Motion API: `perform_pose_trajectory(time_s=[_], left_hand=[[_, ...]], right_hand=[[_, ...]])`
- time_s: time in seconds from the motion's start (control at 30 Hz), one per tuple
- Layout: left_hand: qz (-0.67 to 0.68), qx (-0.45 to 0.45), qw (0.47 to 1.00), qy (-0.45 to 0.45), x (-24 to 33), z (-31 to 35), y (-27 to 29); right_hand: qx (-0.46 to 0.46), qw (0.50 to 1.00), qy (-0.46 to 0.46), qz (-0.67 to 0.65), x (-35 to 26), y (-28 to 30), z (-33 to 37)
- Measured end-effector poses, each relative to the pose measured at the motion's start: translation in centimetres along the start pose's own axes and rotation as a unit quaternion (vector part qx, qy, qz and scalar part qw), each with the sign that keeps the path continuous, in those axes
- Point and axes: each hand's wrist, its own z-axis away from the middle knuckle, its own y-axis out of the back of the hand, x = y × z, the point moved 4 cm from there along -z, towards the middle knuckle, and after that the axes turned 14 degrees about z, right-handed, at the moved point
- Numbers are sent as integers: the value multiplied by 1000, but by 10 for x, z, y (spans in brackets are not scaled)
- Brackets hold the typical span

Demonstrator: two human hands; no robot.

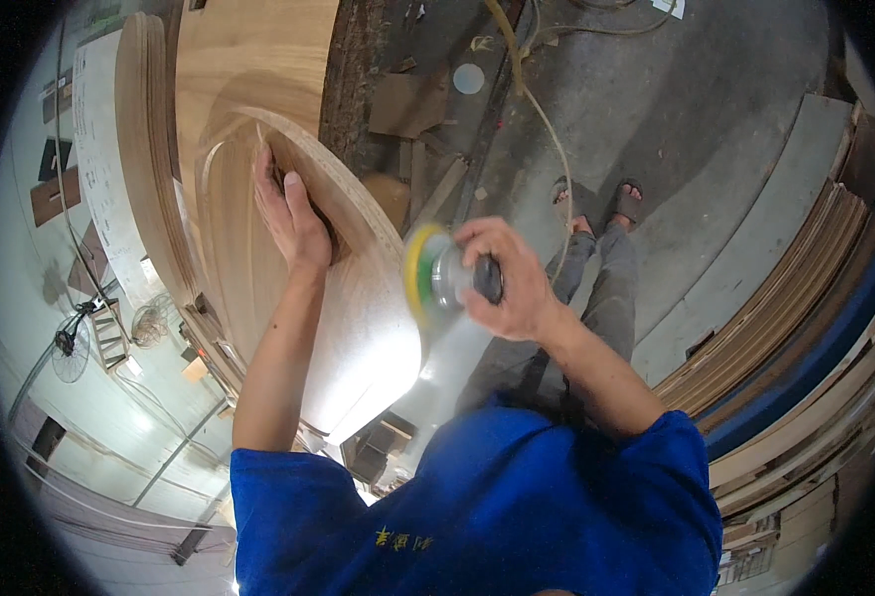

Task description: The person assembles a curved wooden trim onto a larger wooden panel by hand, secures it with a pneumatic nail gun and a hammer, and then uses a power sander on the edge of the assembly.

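A curved light-brown wooden panel (363,318) is tilted up at the left of centre, its thick edge facing right. My left hand (293,219) rests on its face with the fingers stretched out and the thumb apart. A round power sander (447,275) with a yellow and green pad is in my right hand (517,278), whose fingers wrap round its dark grip. The pad stands upright against or very near the panel's right edge; whether it touches I cannot tell.
A wooden board (253,50) lies beyond the panel. A thin hose (561,149) runs down past my feet. Wood scraps (442,189) lie on the floor (646,79). Stacked sheets (775,308) stand at the right, more stacked boards (144,129) at the left, with a fan (72,348) farther off.
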Motion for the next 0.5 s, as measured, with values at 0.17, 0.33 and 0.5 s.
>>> perform_pose_trajectory(time_s=[0.17, 0.33, 0.5], left_hand=[[4, 6, 1000, 3, -8, 2, 4], [12, 4, 1000, 16, -5, 0, 0], [19, 11, 1000, 4, -3, 1, 1]], right_hand=[[17, 999, 28, -9, -2, -19, 47], [30, 1000, -4, -7, 5, -8, 17], [28, 999, 0, -21, -2, -28, 69]])
